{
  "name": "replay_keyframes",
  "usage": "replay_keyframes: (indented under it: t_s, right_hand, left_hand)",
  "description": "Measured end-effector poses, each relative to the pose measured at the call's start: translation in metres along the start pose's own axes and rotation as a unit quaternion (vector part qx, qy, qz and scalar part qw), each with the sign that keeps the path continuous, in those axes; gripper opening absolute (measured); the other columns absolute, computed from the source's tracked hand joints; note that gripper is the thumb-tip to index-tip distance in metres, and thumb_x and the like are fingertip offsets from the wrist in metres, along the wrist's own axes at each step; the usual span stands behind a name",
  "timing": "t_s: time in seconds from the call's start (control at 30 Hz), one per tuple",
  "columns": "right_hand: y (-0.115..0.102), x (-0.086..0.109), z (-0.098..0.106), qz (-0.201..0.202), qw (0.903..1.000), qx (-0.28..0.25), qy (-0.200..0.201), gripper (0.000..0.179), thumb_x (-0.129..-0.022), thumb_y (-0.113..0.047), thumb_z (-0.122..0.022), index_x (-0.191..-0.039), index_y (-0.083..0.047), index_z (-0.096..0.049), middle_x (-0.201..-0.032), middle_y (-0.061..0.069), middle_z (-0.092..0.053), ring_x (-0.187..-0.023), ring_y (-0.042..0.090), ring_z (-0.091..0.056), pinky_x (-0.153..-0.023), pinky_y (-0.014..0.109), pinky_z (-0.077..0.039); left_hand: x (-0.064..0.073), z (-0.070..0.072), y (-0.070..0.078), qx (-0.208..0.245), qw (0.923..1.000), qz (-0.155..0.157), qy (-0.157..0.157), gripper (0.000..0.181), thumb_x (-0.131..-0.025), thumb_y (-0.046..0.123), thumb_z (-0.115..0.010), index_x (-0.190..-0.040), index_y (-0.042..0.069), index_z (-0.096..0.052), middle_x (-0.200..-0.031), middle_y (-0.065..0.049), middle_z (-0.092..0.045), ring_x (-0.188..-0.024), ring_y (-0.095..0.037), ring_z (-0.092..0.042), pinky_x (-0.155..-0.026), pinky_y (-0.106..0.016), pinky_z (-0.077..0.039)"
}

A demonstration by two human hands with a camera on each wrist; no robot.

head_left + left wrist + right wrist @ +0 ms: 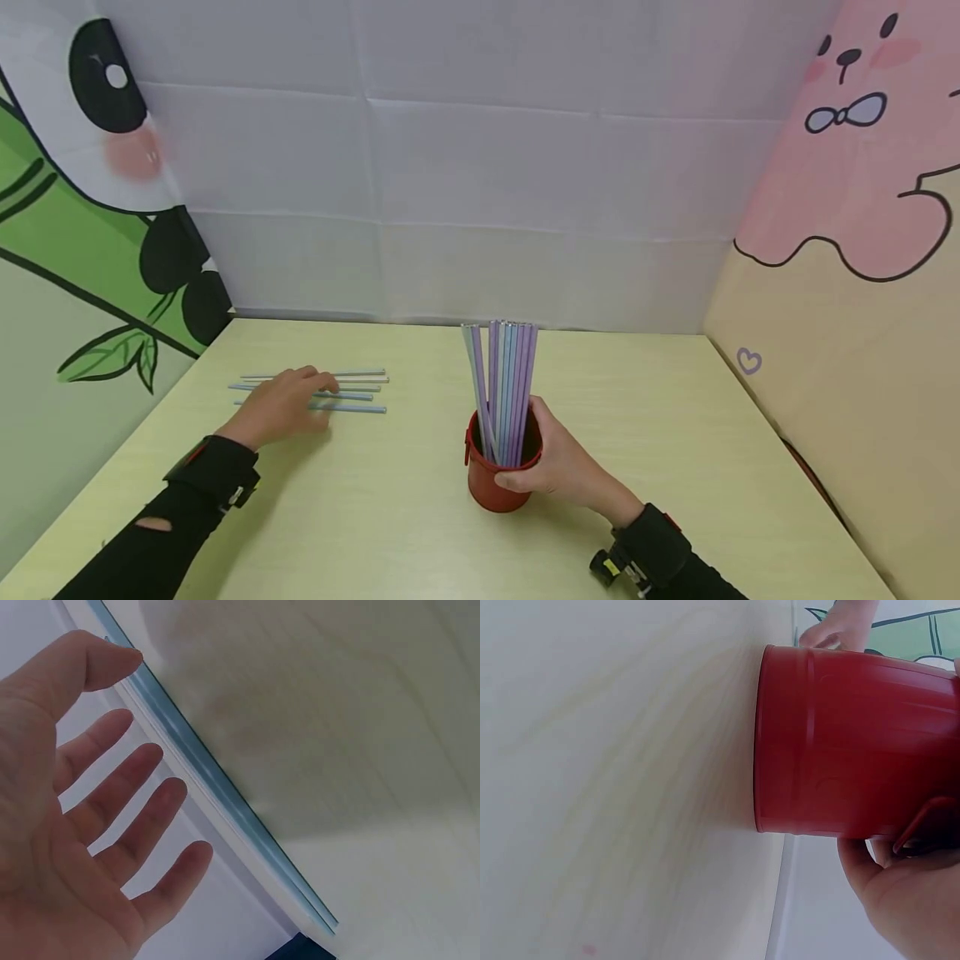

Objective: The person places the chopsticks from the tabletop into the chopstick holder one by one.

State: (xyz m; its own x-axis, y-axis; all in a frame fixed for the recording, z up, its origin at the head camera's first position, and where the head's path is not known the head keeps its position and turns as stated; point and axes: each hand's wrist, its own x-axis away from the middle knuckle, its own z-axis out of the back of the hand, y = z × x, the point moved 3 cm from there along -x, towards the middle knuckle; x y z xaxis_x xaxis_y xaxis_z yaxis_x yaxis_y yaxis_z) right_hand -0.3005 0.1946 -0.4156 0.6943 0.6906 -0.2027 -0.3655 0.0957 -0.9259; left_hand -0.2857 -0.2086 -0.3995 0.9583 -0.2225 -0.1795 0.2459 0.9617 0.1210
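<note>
Several loose pale blue and whitish straws lie side by side on the table at the left. Over them reaches my left hand, thumb and fingertips close by the nearest ones. Its fingers look spread and gently bent in the left wrist view, with nothing gripped. My right hand grips a small red metal bucket from its right side, thumb across the front below the rim. Out of the bucket stands a bundle of purple and light blue straws, a couple leaning left. The bucket stands upright.
The light wooden table runs back to a pale cloth wall. A cartoon-printed panel borders the left side, and another panel with a pink bear borders the right.
</note>
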Motion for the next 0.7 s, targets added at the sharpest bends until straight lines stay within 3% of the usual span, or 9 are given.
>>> replay_keyframes:
  t_s: [0.23,0.43,0.7]
  right_hand:
    - [-0.005,0.002,-0.002,-0.015,0.9999,0.000,0.002,0.092,-0.073,-0.019,-0.084,-0.141,-0.028,-0.023,-0.135,-0.003,-0.043,-0.120,0.019,-0.045,-0.091,0.041,-0.048]
    - [-0.027,0.007,-0.004,-0.023,0.9996,-0.014,0.002,0.091,-0.073,-0.013,-0.082,-0.141,-0.020,-0.024,-0.135,0.001,-0.043,-0.121,0.023,-0.045,-0.094,0.046,-0.046]
    - [-0.048,0.012,-0.006,-0.039,0.9992,-0.005,-0.003,0.090,-0.074,-0.012,-0.081,-0.142,-0.015,-0.023,-0.136,0.003,-0.042,-0.121,0.021,-0.045,-0.094,0.047,-0.046]
  left_hand:
    - [0.003,-0.003,-0.002,0.007,0.9996,0.010,-0.025,0.037,-0.070,0.025,-0.079,-0.103,0.017,-0.064,-0.098,-0.004,-0.061,-0.083,-0.023,-0.052,-0.071,-0.045,-0.047]
    - [0.004,-0.002,0.000,0.013,0.9990,0.016,-0.039,0.025,-0.073,0.021,-0.074,-0.096,0.016,-0.064,-0.090,0.000,-0.059,-0.079,-0.019,-0.051,-0.070,-0.041,-0.046]
    - [0.007,0.001,0.001,0.031,0.9988,-0.018,-0.033,0.022,-0.071,0.016,-0.077,-0.087,0.017,-0.061,-0.080,0.003,-0.056,-0.072,-0.015,-0.047,-0.065,-0.036,-0.042]
